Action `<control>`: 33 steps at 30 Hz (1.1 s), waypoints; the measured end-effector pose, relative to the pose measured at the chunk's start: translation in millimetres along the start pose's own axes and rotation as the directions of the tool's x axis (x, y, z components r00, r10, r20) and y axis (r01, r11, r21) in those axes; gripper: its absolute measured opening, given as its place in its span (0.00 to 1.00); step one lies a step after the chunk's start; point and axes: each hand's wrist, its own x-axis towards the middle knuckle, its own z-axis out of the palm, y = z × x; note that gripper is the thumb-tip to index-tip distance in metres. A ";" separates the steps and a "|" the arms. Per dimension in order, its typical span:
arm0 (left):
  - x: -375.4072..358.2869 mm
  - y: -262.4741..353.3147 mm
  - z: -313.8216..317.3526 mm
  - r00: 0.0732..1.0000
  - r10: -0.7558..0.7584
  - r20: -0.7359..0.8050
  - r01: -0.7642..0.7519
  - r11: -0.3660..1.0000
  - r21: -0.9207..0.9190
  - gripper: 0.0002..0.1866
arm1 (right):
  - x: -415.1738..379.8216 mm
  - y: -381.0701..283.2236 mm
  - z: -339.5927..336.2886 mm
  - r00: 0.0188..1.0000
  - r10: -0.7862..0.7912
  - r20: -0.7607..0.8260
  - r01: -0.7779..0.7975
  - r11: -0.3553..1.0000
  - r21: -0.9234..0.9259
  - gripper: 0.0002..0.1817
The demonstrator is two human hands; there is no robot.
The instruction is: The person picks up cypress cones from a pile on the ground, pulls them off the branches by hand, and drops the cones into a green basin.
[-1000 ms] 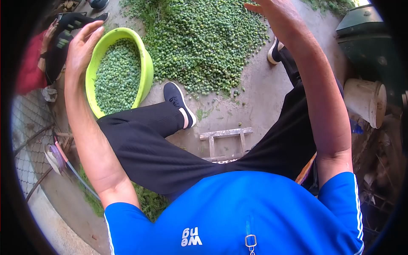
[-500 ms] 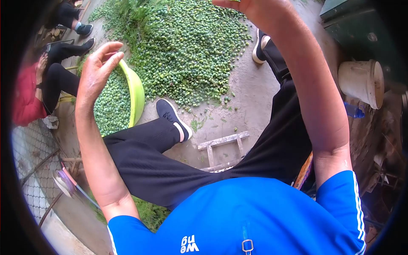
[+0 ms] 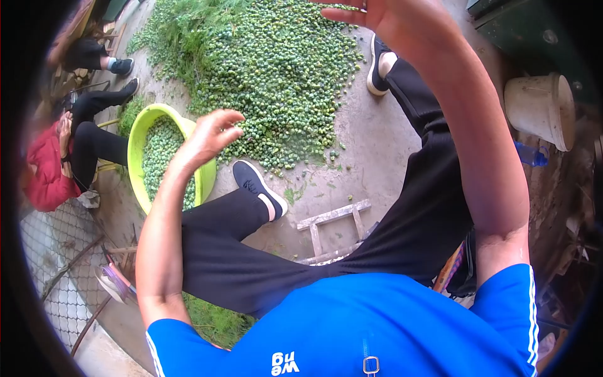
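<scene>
My left hand [image 3: 210,135] hangs in the air over the right rim of a yellow-green basin [image 3: 135,147], which holds many small green fruits [image 3: 160,151]. Its fingers and thumb are apart, with nothing between them. A large heap of similar green fruits [image 3: 276,81] covers the ground ahead. At the top edge of the view, my right hand [image 3: 370,14] is above the heap's right side, partly cut off by the frame. Some of its fingers reach left; whether it holds anything cannot be made out.
Feathery green sprigs [image 3: 195,31] lie on the heap's left side. A person in red [image 3: 53,166] sits at the left. A wooden frame [image 3: 333,215] is between my legs. A white bucket [image 3: 534,110] and a blue bottle [image 3: 531,154] are at the right.
My left hand has moved right and down, away from its place over the basin's far edge. More of the basin shows. My right hand has shifted slightly right, and the whole view has shifted a little.
</scene>
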 end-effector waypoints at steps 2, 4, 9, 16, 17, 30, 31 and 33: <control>10.3 -10.0 13.6 0.987 -0.046 0.155 0.024 0.989 0.143 0.16 | -19.8 -15.2 14.7 0.989 0.059 -0.135 -0.062 0.998 -0.019 0.22; 23.7 -5.5 22.3 0.970 -0.061 0.237 -0.006 0.963 0.270 0.17 | -26.3 -17.1 11.6 0.988 0.059 -0.142 -0.059 0.998 0.005 0.22; 100.0 -31.8 31.2 0.995 0.047 0.093 -0.073 0.950 0.302 0.16 | -41.6 -26.8 10.1 0.987 0.038 -0.156 -0.037 0.999 0.010 0.22; 205.6 -76.7 30.7 0.972 0.112 -0.207 -0.011 0.901 0.433 0.15 | -32.7 -43.8 48.2 0.924 0.175 -0.340 -0.189 0.982 -0.010 0.21; 216.7 -87.8 32.3 0.959 0.117 -0.258 0.012 0.893 0.450 0.15 | -26.6 -39.1 52.6 0.928 0.176 -0.328 -0.192 0.981 -0.017 0.21; 209.1 -120.2 80.0 0.902 0.010 -0.432 0.192 0.886 0.422 0.14 | -20.0 -10.0 56.1 0.979 0.143 -0.143 -0.161 0.980 -0.121 0.21; 206.4 -127.7 84.3 0.890 -0.040 -0.453 0.202 0.927 0.316 0.13 | -18.8 -9.6 51.4 0.983 0.134 -0.127 -0.150 0.980 -0.129 0.22; 206.5 -153.4 85.4 0.859 -0.016 -0.512 0.143 0.967 0.210 0.09 | -15.9 -7.9 44.8 0.989 0.110 -0.094 -0.123 0.981 -0.147 0.22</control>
